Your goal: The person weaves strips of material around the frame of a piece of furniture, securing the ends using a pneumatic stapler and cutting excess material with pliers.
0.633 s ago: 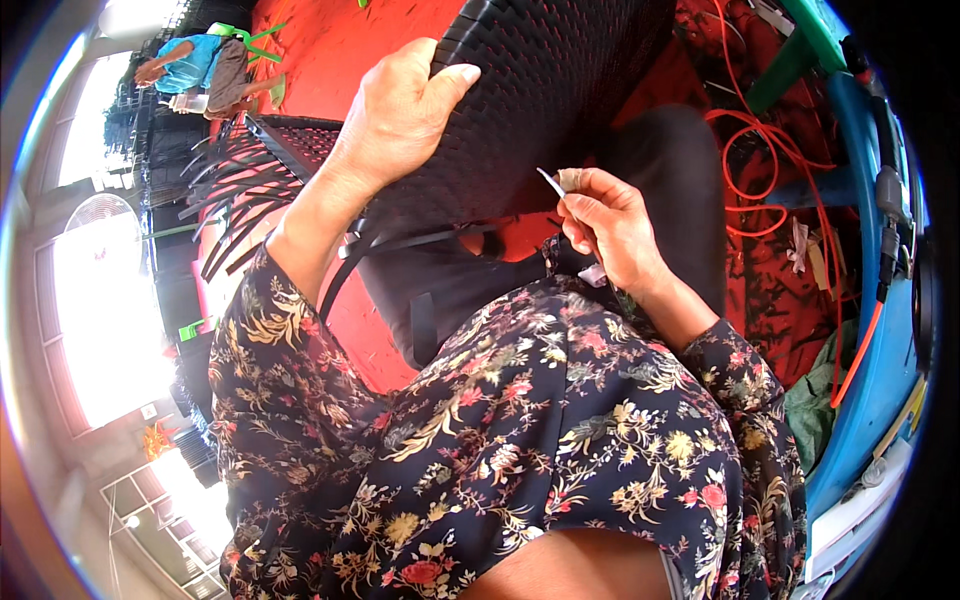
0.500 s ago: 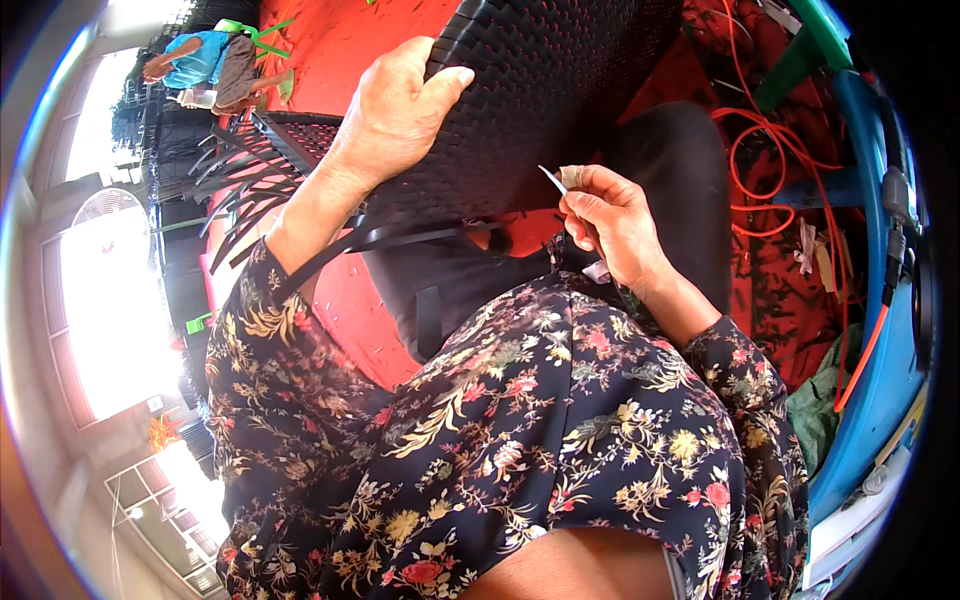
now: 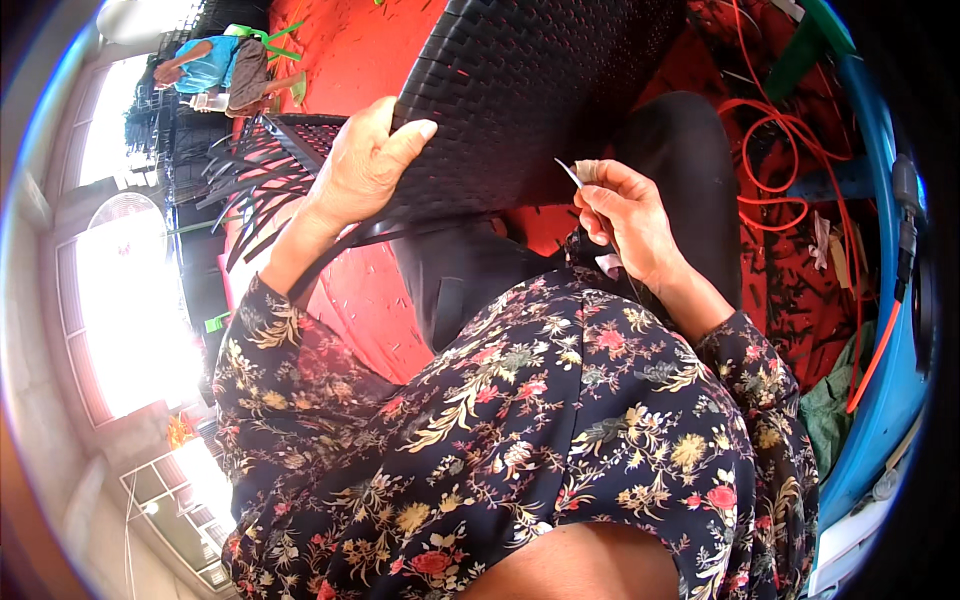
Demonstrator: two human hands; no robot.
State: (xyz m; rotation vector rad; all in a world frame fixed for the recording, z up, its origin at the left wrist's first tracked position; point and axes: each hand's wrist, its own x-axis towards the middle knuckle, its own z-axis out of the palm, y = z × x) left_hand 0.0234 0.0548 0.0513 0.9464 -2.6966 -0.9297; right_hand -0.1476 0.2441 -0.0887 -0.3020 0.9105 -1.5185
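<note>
A large black woven panel (image 3: 540, 110) of flat plastic strips stands tilted in front of me, over my lap. My left hand (image 3: 365, 170) is closed over its left edge, with the thumb lying on the woven face. Loose black strips (image 3: 255, 190) fan out to the left of that wrist. My right hand (image 3: 632, 215) pinches a slim, pale, pointed blade-like tool (image 3: 568, 172), whose handle is hidden in the fingers. The tool's tip points up and left, just in front of the weave; I cannot tell whether it touches. Beige tape wraps a fingertip of this hand.
An orange-red hose (image 3: 775, 130) lies coiled at the right, beside a blue plastic frame (image 3: 868, 130). Dark scraps litter the red floor (image 3: 790, 270). A green cloth (image 3: 828, 400) lies at lower right. Far left, another person in a blue top (image 3: 208, 65) sits near a fan (image 3: 128, 225).
My left hand has slid down and left along the panel's edge. My right hand still holds the tool in much the same place. The view has shifted slightly.
</note>
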